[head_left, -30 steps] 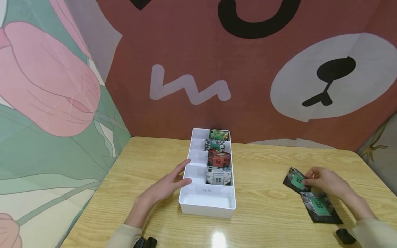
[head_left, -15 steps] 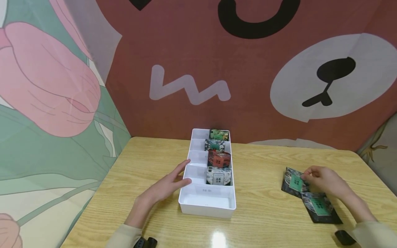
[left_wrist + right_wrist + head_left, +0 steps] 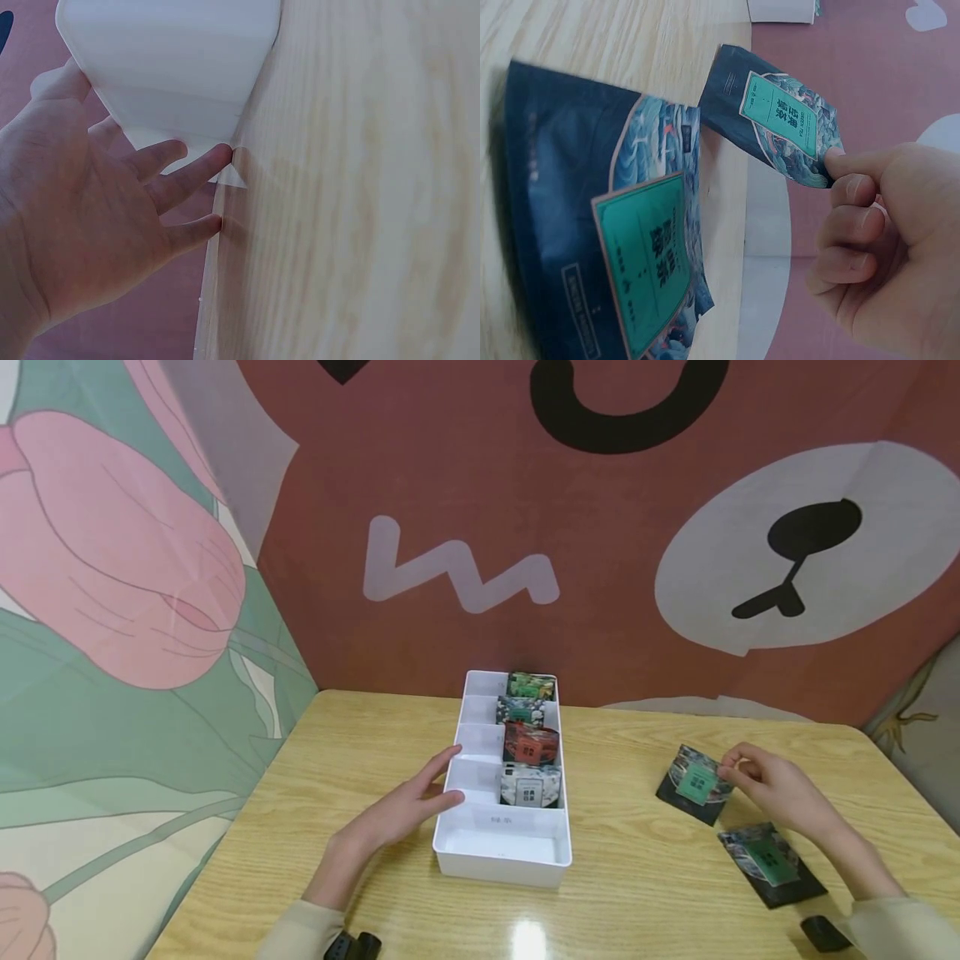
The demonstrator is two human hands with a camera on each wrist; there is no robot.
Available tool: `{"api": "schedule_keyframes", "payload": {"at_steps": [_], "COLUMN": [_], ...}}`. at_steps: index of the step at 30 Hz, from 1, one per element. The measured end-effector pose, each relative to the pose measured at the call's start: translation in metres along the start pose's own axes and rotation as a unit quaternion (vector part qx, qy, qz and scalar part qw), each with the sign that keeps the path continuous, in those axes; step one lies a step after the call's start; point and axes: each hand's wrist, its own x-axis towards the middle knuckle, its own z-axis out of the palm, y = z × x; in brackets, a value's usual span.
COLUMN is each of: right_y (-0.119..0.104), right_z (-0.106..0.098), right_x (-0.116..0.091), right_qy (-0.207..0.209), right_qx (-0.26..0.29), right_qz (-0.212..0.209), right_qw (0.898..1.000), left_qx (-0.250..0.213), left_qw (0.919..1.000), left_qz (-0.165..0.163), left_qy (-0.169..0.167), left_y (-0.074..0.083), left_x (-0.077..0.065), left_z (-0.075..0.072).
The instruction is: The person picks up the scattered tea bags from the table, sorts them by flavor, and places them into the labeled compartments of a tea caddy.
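Observation:
A white divided box [image 3: 501,870] stands lengthwise on the table, and upright tea packets fill the right side of its rear compartments. My left hand [image 3: 393,814] rests against the box's left side with fingers spread; in the left wrist view its fingers [image 3: 191,180] reach along the outer wall. Over the table on the right, my right hand [image 3: 776,785] pinches a dark green tea packet [image 3: 693,783] by one corner between thumb and fingers; its green label reads GREEN TEA in the right wrist view. A second green tea packet [image 3: 772,864] lies flat on the table, nearer to me.
In the box are a white packet [image 3: 530,787], a red packet [image 3: 531,745], a green-labelled packet [image 3: 520,712] and a yellow-green packet [image 3: 531,685]. The front compartment bears small writing on its divider. A patterned wall hanging [image 3: 450,635] rises behind the wooden table [image 3: 622,843].
My right hand has moved slightly left and away from me, carrying the pinched green tea packet off the other one, which has turned slightly. My left hand stays put.

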Motion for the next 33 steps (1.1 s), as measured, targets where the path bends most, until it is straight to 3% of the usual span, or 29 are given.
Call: {"api": "schedule_keyframes", "payload": {"at_steps": [10, 33], "right_y": [-0.01, -0.086], "right_z": [-0.001, -0.002], "right_x": [0.0, 0.0], "right_qy": [0.021, 0.109], "right_qx": [0.016, 0.047], "right_qz": [-0.026, -0.052], "right_qw": [0.999, 0.992], "left_qx": [0.002, -0.003], "left_qw": [1.0, 0.9999], "left_qz": [0.001, 0.014], "left_qy": [0.0, -0.005], "left_y": [0.0, -0.001], "left_x": [0.0, 0.001], "left_z": [0.001, -0.001]}}
